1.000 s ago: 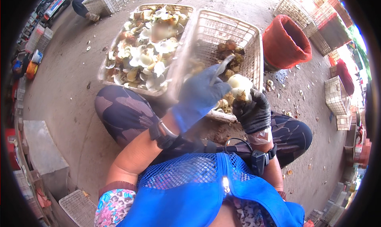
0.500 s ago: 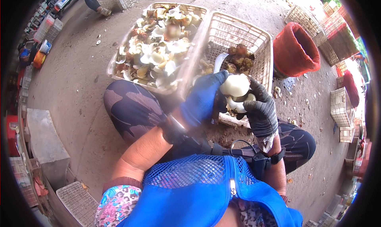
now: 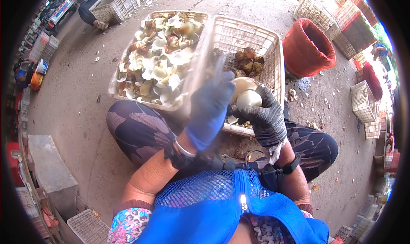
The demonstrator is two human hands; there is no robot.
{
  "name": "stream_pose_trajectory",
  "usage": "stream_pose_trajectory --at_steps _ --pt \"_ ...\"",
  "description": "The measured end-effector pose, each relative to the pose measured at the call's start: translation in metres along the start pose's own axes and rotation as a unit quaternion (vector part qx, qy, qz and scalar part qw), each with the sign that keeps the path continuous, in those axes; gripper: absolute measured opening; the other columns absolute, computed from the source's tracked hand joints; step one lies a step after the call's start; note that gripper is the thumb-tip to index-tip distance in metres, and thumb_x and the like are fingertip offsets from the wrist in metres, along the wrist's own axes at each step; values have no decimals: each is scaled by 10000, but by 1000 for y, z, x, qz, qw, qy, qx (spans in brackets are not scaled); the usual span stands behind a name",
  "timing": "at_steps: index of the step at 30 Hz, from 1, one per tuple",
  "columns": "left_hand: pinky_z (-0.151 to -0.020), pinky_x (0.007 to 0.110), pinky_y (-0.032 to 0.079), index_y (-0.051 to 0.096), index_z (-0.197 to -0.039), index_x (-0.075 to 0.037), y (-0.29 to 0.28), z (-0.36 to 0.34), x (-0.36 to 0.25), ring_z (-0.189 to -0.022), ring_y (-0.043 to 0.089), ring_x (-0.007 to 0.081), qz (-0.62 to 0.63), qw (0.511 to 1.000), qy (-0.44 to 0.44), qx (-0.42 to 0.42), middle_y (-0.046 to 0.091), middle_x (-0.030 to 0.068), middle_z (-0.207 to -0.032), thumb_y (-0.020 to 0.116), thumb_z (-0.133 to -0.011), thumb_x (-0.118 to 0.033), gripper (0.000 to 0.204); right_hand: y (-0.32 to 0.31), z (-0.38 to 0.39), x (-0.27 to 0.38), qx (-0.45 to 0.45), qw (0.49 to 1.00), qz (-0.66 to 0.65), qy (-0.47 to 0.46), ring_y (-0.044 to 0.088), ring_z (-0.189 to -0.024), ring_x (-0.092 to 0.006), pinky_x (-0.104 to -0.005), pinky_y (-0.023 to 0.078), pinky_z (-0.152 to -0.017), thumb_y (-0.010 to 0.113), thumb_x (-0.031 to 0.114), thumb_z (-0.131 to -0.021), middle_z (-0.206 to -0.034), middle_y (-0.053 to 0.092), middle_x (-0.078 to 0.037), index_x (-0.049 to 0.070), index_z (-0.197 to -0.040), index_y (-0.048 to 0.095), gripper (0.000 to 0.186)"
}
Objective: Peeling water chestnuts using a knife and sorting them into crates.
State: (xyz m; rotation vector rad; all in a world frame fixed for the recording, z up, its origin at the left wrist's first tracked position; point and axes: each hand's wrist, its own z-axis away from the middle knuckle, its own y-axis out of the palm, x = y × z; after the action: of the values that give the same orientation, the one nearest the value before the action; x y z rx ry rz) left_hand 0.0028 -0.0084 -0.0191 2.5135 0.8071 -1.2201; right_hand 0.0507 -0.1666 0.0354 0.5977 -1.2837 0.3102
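Blade and left hand [image 3: 213, 94] are showing a changed pose: the knife [image 3: 220, 67], sharp and curved half a second ago, is now blurring as it is tilting up beside the bulb [image 3: 249, 100]. Gloved left fingers are closing round its handle; whether they are touching the bulb, I cannot tell. Meanwhile the right hand [image 3: 267, 116] is gripping the pale bulb, its fingers wrapping it over the near end of the right basket [image 3: 247, 30]. One brown-tinged piece [image 3: 244, 84] is now showing just above the bulb's rounded white face.
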Motion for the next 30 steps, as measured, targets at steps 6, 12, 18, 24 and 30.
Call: stream_pose_trajectory --at_steps 6,12,18,24,30 --pt "-576 303 522 665 -1203 -57 -23 -22 -5 -714 662 191 -277 941 -111 157 717 147 -902 556 -1027 -388 391 -17 1 4 -79 981 175 -39 704 -879 -164 -286 596 -701 845 49 -738 -1055 710 -113 18 -1436 504 778" --pt "-682 304 524 646 -1222 -21 -25 -26 -46 -814 645 157 168 874 -411 199 656 121 -1051 617 -972 -321 391 -11 3 5 -59 834 434 -337 696 -972 -185 -333 587 -838 883 106 -772 -1122 701 -120 38 -1437 493 774" --pt "-913 341 565 627 -1278 0 -11 -25 -68 -1089 662 204 302 864 -362 175 597 163 -1373 679 -921 -141 387 -6 19 1 -12 994 -22 -111 602 -1180 -202 -353 537 -992 893 46 -745 -1376 570 -105 36 -1530 408 922" --pt "-1035 317 497 590 -1343 42 -13 -18 -65 -1254 578 198 240 902 -294 204 539 152 -1465 666 -951 -110 427 -4 19 -4 -28 986 -32 -158 589 -1226 -230 -368 524 -1026 907 43 -710 -1413 558 -115 30 -1534 400 968" --pt "-757 232 546 525 -1442 33 0 -19 -56 -864 646 63 208 942 -194 177 720 68 -1128 682 -952 -81 527 -15 20 1 -35 990 -46 -128 614 -1210 -240 -382 555 -998 891 13 -689 -1375 589 -124 22 -1523 417 958"
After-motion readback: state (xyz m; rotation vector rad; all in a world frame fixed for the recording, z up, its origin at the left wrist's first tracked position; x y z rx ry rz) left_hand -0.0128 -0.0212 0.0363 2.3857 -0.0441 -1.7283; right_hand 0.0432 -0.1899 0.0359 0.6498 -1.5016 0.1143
